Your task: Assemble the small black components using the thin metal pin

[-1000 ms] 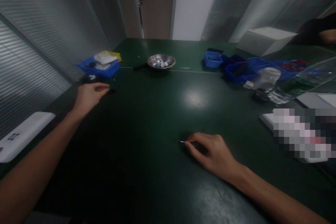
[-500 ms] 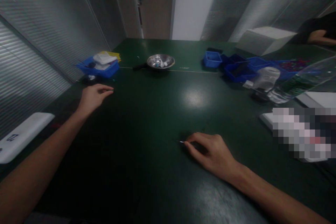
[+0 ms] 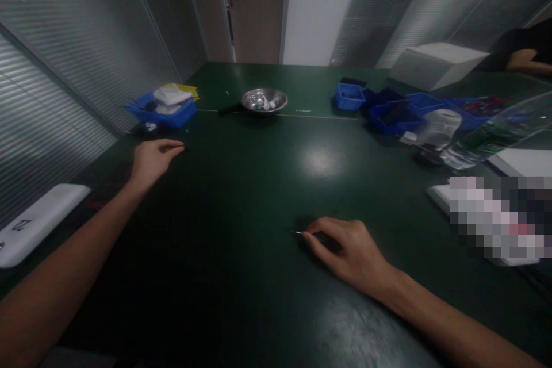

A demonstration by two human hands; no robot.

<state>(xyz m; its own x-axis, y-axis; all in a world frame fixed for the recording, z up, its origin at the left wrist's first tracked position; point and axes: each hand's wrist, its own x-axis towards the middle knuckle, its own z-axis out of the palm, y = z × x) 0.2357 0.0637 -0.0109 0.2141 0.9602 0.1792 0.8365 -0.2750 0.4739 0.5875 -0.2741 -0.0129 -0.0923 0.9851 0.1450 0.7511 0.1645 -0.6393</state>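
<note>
Over the left part of the green table [image 3: 241,184], my left hand [image 3: 150,158] is closed in a pinch of thumb and forefinger. Whatever lies between those fingertips is too small to make out. My right hand [image 3: 345,247] is low over the table at right of centre, also pinching. A thin, shiny needle-like piece [image 3: 296,232] sticks out leftward from its thumb and forefinger. Tiny bits [image 3: 187,131] lie on the table just beyond my left hand.
At the far left stands a blue basket [image 3: 176,118] with white items. A metal bowl [image 3: 276,110] holds small pieces. Blue bins [image 3: 350,104], a clear bottle [image 3: 474,141] and a white box [image 3: 431,69] are on the right. A white device [image 3: 47,218] lies at left. Another person's arm [image 3: 528,61] shows far right.
My left hand has shifted very slightly left, and the small dark bit at its fingertips no longer shows clearly. My right hand keeps its place with the thin piece.
</note>
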